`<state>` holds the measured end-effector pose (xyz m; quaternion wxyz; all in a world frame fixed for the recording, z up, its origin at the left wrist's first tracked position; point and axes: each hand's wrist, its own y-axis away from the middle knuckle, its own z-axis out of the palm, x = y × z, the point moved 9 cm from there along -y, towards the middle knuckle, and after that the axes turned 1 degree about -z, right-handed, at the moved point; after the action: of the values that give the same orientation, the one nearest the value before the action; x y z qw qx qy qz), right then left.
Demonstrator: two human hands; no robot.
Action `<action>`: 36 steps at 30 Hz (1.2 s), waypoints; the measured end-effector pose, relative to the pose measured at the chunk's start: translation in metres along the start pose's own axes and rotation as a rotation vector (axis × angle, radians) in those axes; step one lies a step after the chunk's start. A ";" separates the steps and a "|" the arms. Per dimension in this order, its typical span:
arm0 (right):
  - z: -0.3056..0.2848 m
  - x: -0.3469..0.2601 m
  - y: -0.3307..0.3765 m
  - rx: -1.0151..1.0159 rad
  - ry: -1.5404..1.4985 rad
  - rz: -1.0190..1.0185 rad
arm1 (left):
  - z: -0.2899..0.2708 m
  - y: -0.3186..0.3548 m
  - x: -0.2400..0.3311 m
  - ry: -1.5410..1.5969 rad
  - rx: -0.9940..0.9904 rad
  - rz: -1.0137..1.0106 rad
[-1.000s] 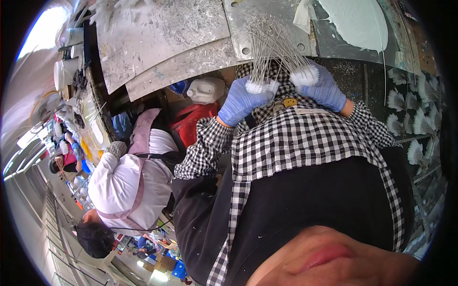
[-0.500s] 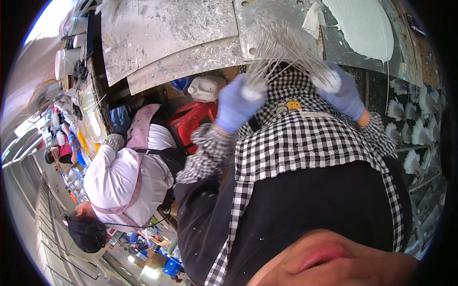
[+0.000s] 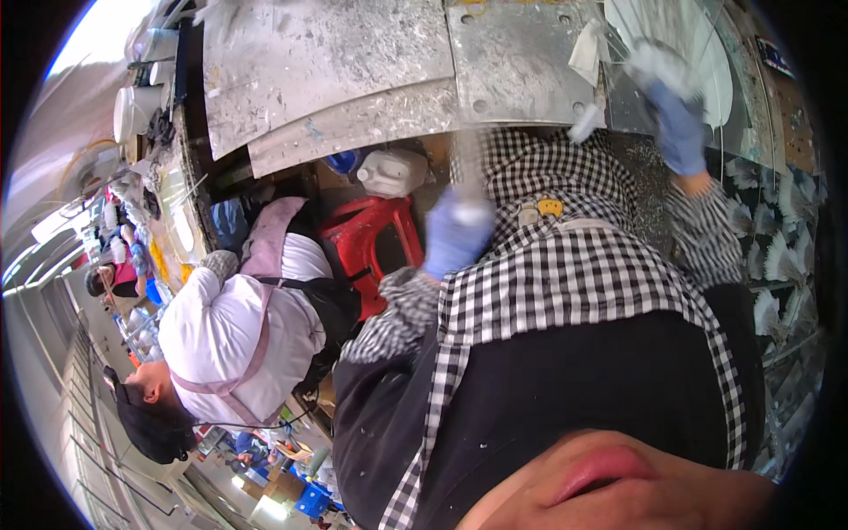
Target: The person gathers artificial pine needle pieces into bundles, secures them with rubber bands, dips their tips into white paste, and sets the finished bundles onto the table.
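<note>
the left hand [image 3: 457,231] in a blue glove, mid-frame, blurs below the grey desk [image 3: 353,62]; the right hand [image 3: 676,124], upper right, holds a white rag [image 3: 658,64]; left grip state unclear.

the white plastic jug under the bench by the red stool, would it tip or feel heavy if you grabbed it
The white plastic jug looks squat and broad, so it probably stands steady if nudged. Its walls look thin and moulded, so likely light for its size unless full; the contents cannot be seen. It sits close to the red stool, so a push may jam it there.
</note>
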<state>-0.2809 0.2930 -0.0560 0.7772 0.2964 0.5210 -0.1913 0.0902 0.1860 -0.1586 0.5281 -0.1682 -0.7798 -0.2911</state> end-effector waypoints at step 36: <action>0.130 0.138 0.071 -0.969 0.652 0.344 | 0.087 -0.001 0.053 0.503 -0.535 -0.552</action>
<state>-0.0937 0.2623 -0.1284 0.6439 0.0321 0.7046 0.2966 0.0056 0.2379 -0.1339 0.5418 -0.0088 -0.5403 -0.6438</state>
